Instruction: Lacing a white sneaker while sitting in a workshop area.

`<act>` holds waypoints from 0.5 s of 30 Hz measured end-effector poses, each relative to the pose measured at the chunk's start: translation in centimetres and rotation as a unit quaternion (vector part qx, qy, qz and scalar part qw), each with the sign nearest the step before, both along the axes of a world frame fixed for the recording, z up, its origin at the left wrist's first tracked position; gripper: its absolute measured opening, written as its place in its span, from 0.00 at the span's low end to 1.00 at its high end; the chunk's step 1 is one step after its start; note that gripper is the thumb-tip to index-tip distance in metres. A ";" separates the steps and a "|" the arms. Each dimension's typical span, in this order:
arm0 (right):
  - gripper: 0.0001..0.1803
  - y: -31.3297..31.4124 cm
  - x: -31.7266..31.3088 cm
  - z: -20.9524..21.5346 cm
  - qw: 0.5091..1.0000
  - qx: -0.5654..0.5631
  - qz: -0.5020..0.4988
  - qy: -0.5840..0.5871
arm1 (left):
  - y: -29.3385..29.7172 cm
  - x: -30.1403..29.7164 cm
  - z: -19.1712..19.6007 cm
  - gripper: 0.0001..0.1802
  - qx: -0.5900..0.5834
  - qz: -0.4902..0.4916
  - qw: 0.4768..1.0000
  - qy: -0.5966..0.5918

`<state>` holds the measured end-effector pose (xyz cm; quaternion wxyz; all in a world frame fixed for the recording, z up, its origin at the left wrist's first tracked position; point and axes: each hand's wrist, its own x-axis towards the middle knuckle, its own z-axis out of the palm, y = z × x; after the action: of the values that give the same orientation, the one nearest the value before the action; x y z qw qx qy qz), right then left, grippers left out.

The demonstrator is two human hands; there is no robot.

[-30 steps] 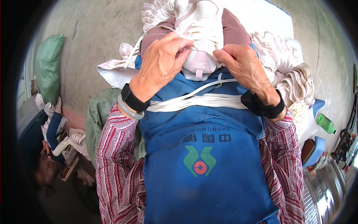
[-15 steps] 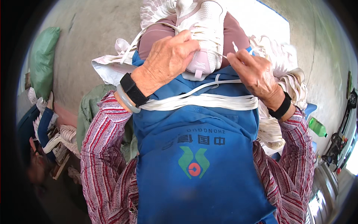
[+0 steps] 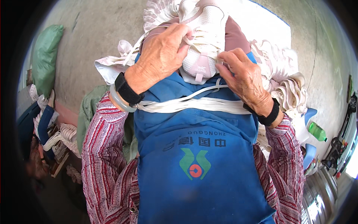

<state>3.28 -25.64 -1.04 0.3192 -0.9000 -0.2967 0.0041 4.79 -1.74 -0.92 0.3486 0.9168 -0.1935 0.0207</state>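
A white and pale pink sneaker upper (image 3: 201, 67) lies between my knees, toe away from the lettered tongue tab or heel-like pink panel nearest me. White shoelace (image 3: 203, 38) crosses its opening in several rows. My left hand (image 3: 158, 56) is closed at the upper's left edge, thumb and forefinger pinching the lace. At the right edge, my right hand (image 3: 242, 74) has its fingertips pinched together on the lace, close against the upper; the lace's tip is hidden. A bundle of white laces (image 3: 194, 104) stretches across the blue apron (image 3: 194, 149) on my lap.
Stacked white and pink shoe uppers (image 3: 276, 59) lie to the right, with more (image 3: 158, 15) at the far left. A green sack (image 3: 46, 56) stands on the left. On the right are a green bottle (image 3: 317, 131) and a blue stool edge (image 3: 309, 155). A person's leg (image 3: 44, 123) shows at left.
My right hand has moved left to the upper's edge, and the lace end that stuck up from it no longer shows. My left hand has shifted slightly up and left.
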 end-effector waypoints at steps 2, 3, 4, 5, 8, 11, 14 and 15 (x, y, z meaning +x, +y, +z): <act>0.08 0.6 0.0 0.1 1.000 0.002 -0.002 0.005 | -0.1 -0.3 0.4 0.14 0.046 -0.023 0.998 0.039; 0.08 0.8 0.0 0.1 1.000 0.004 -0.004 0.010 | 0.0 -0.2 0.0 0.14 0.045 -0.023 0.998 0.040; 0.08 0.8 0.0 0.1 1.000 0.005 -0.002 0.010 | 0.0 -0.1 -0.3 0.12 0.030 -0.015 0.998 0.046; 0.08 0.7 -0.1 0.0 1.000 -0.001 -0.003 0.015 | 0.1 0.0 -0.5 0.11 0.014 -0.007 0.999 0.052; 0.09 0.9 -0.2 0.1 0.999 0.006 -0.013 0.030 | 0.2 0.6 -0.2 0.10 0.042 -0.013 0.986 0.163; 0.09 1.1 -0.2 0.0 0.999 0.017 -0.038 0.032 | 0.5 1.0 -0.9 0.10 0.025 -0.027 0.995 0.092; 0.08 1.2 0.1 -0.3 0.998 0.017 -0.045 0.027 | 0.6 2.3 -0.2 0.11 0.045 -0.044 0.994 -0.086; 0.08 1.2 0.1 -0.4 0.999 0.019 -0.039 0.029 | 0.2 2.2 -0.1 0.11 0.045 -0.041 0.995 -0.085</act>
<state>3.38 -24.43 -1.40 0.3447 -0.9042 -0.2518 0.0121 7.03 -1.52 -1.06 0.2898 0.9178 -0.2609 0.0750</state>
